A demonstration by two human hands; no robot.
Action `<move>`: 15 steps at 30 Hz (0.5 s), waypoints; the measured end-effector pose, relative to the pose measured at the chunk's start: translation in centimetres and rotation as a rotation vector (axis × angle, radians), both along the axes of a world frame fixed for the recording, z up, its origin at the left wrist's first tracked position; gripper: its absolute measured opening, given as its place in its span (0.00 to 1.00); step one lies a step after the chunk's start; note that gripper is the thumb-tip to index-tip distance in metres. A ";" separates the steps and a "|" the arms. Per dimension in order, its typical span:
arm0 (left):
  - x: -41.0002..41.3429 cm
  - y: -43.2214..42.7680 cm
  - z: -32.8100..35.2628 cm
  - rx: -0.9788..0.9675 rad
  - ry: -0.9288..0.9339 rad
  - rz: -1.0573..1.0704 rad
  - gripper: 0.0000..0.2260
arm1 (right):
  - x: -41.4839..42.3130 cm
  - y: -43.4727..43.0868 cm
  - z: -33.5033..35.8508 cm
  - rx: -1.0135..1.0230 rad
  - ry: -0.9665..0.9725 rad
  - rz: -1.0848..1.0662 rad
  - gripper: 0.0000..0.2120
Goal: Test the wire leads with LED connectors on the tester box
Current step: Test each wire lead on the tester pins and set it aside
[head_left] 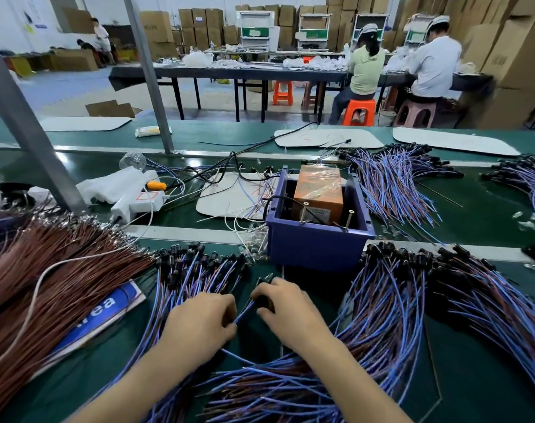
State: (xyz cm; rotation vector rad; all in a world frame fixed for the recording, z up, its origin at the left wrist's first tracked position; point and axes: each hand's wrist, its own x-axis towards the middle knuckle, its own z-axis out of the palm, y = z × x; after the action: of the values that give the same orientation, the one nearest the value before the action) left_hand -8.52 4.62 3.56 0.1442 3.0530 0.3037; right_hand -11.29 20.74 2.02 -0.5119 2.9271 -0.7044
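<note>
Nearest me: heap of blue and brown leads (275, 389) across the bottom edge, both forearms lying over it. I have the left hand (203, 322) with fingers curled in, pinching the blue wire of one wire lead (244, 309) between thumb and fingertips. The right hand (287, 309) is just beside it, fingers curled round the black connector end of the same wire lead. A small clear LED tip pokes out past the knuckles toward the box, but I can't tell thumb placement there. The hands are close together and not touching. The lead is held above the green belt (473, 209), just in front of the tester box (315, 248) and apart from it.

The tester box is a blue bin straight ahead with an orange block (319, 190) wrapped in clear tape inside. Two upright bolts (349, 219) stand at its near rim.

A left pile of leads (196, 264) has its black connectors fanned toward the box. The right pile (412, 285) is bigger and lies the same way. A brown wire bundle (46, 270) is far left, partly over a blue and white card (107, 312). A far pile of leads (391, 178) lies beyond the box on the right. A white power strip (138, 199) with an orange plug (154, 185) sits left of a white pad (229, 193). In the background, two seated workers (367, 65) have their backs to me at a long table, on an orange stool (359, 111) and a pink one.
</note>
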 end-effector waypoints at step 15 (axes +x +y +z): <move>1.2 -1.9 2.2 0.667 0.182 -0.174 0.04 | -0.2 4.4 5.5 -0.242 0.389 -0.020 0.04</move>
State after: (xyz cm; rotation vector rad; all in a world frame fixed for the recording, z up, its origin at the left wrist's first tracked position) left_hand -7.31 2.70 5.77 0.4863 2.9386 1.3410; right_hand -11.47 25.10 7.51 -0.7159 3.2199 -1.0820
